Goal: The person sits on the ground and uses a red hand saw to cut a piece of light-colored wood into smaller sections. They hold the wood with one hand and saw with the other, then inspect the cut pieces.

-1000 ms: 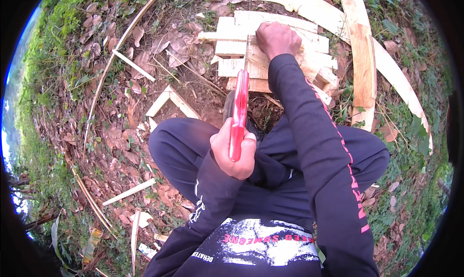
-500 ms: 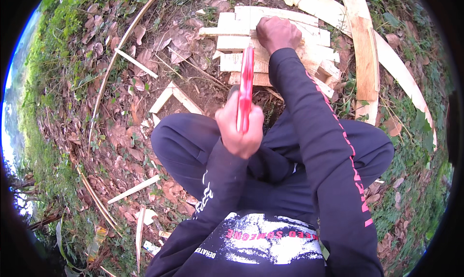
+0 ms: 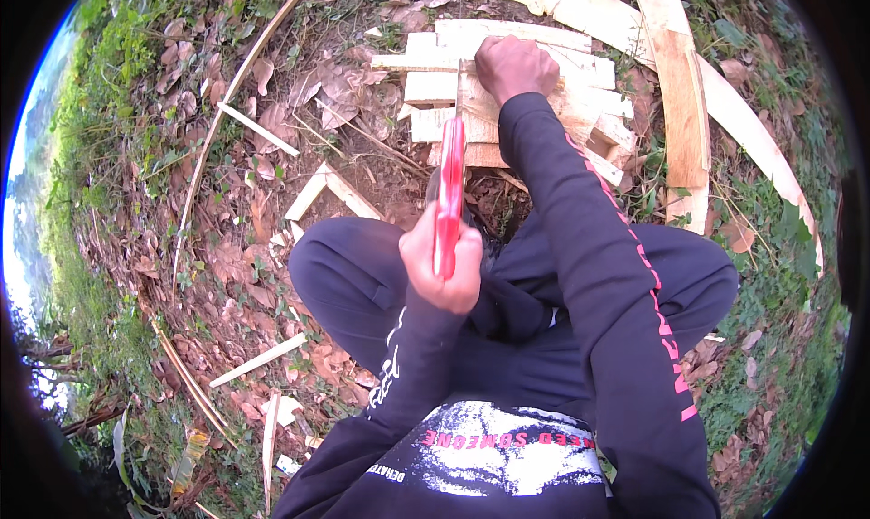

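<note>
A handsaw with a red handle [image 3: 449, 193] is gripped in my left hand [image 3: 441, 258], close in front of my lap. Its thin blade [image 3: 460, 88], seen edge-on, runs forward across a narrow wood strip [image 3: 412, 62]. My right hand [image 3: 517, 68] is closed in a fist over that strip, just right of the blade, pressing it on a stack of pale boards [image 3: 432, 87]. The strip's left end sticks out past the stack. My right fist hides how the fingers sit round the wood.
Long boards [image 3: 681, 111] and a curved slab [image 3: 761, 147] lie to the right of the stack. Several offcuts [image 3: 258, 360] are scattered over leaf-covered ground on the left, beside a long bent strip [image 3: 231, 88]. My crossed legs [image 3: 353, 279] are close below the saw.
My left hand has drawn the saw back toward my body and slightly left. The right hand stays on the wood strip. The whole view has shifted a little.
</note>
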The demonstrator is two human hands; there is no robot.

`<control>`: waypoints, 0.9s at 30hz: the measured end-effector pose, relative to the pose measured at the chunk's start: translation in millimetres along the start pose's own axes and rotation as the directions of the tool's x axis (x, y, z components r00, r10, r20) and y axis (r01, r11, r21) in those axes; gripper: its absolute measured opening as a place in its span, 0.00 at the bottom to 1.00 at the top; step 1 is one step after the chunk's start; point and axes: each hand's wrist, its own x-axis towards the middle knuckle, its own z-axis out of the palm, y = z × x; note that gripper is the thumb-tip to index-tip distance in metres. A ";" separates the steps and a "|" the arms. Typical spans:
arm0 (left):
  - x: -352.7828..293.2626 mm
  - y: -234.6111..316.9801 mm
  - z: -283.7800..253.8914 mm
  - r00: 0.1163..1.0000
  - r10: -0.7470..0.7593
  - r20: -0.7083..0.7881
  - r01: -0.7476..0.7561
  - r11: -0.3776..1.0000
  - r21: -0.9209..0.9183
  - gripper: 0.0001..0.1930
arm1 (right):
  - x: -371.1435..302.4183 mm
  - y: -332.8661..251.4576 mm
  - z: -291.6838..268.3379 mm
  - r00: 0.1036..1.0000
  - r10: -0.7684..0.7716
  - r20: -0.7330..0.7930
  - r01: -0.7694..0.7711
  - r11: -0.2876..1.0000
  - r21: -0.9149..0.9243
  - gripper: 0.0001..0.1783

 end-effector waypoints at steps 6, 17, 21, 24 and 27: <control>30.3 7.5 12.1 0.999 -0.039 0.036 0.040 0.999 -0.034 0.03 | -1.9 1.2 1.4 1.000 -0.014 -0.006 0.014 0.999 0.029 0.24; 7.2 40.7 -20.2 0.981 -0.168 0.098 0.166 0.986 0.024 0.08 | 2.8 2.1 2.2 0.999 -0.043 -0.017 0.043 0.999 -0.012 0.24; -21.2 36.4 -35.6 0.994 -0.056 0.088 0.046 0.993 0.112 0.09 | -1.3 -0.2 -6.4 0.998 -0.022 0.058 0.024 0.999 -0.024 0.25; -3.5 27.2 -32.8 0.989 0.057 0.140 -0.075 0.989 0.124 0.05 | -4.8 -1.9 -5.7 0.999 -0.041 0.025 0.042 0.999 -0.022 0.25; 25.0 25.8 -17.7 0.991 -0.001 0.134 -0.012 0.995 0.094 0.02 | -1.0 2.6 2.6 0.997 -0.075 -0.016 0.074 0.997 -0.026 0.25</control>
